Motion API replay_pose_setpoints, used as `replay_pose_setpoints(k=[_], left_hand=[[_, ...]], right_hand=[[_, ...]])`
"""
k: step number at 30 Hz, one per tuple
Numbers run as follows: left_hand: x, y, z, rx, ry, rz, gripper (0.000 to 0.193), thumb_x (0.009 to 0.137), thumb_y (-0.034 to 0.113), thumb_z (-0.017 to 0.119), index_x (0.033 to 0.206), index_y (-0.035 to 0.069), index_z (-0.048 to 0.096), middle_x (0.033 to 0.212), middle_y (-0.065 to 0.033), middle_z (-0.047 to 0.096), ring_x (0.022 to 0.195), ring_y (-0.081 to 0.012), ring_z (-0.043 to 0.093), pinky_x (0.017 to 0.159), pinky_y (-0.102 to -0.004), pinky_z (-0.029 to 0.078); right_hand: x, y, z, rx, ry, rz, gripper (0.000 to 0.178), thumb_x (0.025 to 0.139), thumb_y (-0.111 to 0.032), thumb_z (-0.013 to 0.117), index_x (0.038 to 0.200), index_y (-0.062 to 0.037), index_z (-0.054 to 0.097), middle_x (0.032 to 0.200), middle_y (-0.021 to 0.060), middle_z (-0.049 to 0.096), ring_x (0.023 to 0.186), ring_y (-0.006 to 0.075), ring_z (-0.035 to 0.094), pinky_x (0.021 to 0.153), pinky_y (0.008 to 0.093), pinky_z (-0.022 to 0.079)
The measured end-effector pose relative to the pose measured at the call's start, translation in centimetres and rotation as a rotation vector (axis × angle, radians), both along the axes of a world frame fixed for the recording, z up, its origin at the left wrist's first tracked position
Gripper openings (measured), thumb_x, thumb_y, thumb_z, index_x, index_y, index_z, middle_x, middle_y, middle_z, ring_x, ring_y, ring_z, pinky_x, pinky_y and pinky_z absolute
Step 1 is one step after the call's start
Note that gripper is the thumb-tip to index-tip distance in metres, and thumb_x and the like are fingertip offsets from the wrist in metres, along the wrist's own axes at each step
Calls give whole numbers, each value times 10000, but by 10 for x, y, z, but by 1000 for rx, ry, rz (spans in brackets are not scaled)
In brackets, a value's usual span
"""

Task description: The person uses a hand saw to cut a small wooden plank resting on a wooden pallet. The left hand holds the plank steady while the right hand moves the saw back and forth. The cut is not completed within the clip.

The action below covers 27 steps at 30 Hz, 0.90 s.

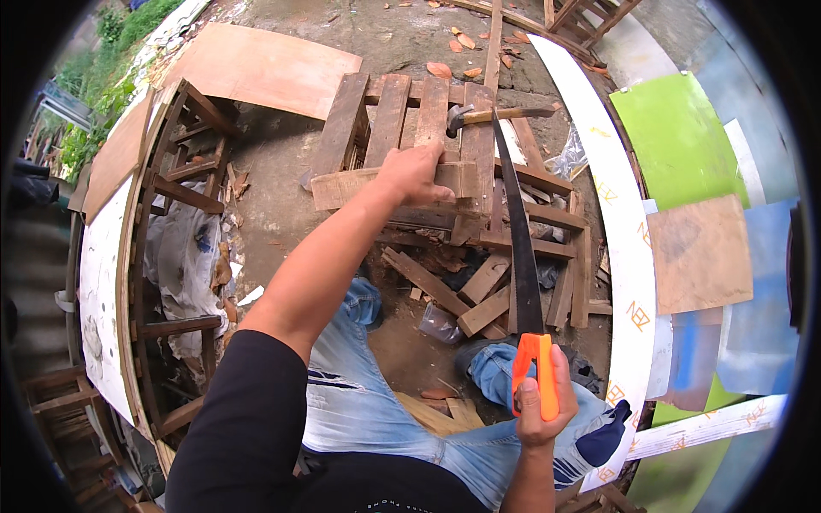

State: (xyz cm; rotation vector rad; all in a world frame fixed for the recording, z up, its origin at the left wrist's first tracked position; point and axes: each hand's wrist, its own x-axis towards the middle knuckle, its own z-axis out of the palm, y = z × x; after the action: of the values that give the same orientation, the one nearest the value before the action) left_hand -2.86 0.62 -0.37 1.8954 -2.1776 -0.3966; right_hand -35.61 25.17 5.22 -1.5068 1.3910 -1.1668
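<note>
My left hand [416, 174] is closed over a short wooden board [346, 189], pressing it across the near side of a slatted wooden stand [386, 120]. In my right hand [542, 400] is a handsaw [522, 248], gripped by its orange handle with the fingers wrapped round it. The dark blade points away from me, just right of the board's right end; whether it touches the stand I cannot tell. Behind its tip, a hammer [505, 114] with a wooden handle lies on the slats.
Loose wood offcuts [487, 291] and a clear plastic cup [440, 325] lie below the stand. A wooden frame [184, 171] stands at the left, near a plywood sheet [256, 68]. Along the right runs a long white board [629, 265], with green panels [680, 137] beyond it.
</note>
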Motion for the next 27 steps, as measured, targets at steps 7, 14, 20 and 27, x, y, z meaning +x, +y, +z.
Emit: replay_pose_setpoints(k=[7, 14, 20, 27], left_hand=[[-6, 8, 18, -77, 59, 20, 601, 747, 287, 860, 1188, 54, 526, 1095, -168, 679, 1097, -339, 636, 928, -446, 471], [-13, 0, 14, -175, -11, -59, 564, 748, 268, 858, 1175, 67, 548, 1093, -137, 681, 1103, -318, 628, 954, -418, 437], [-4, -1, 8, -100, -152, -24, 497, 766, 364, 833, 1126, 109, 603, 1123, -98, 676, 1158, -291, 601, 964, -408, 426], [-9, -11, 10, 123, -214, 35, 471, 767, 439, 823, 1031, 94, 642, 1040, -117, 715, 1054, -326, 666, 880, -453, 527]], right_hand=[[27, -15, -2, -127, 58, 110, 523, 875, -80, 722, 1334, 120, 570, 1148, 213, 716, 977, 219, 708, 899, 319, 538], [19, -18, -7, -74, 51, 36, 557, 907, -120, 668, 1396, 103, 523, 925, 66, 660, 645, 71, 532, 582, 218, 429], [20, -17, -6, 45, -15, 49, 523, 892, -87, 689, 1351, 124, 553, 1149, 192, 690, 972, 209, 662, 872, 307, 506], [31, -21, -6, 110, -69, 59, 506, 896, -72, 686, 1340, 132, 557, 1213, 220, 689, 1051, 234, 685, 942, 323, 521]])
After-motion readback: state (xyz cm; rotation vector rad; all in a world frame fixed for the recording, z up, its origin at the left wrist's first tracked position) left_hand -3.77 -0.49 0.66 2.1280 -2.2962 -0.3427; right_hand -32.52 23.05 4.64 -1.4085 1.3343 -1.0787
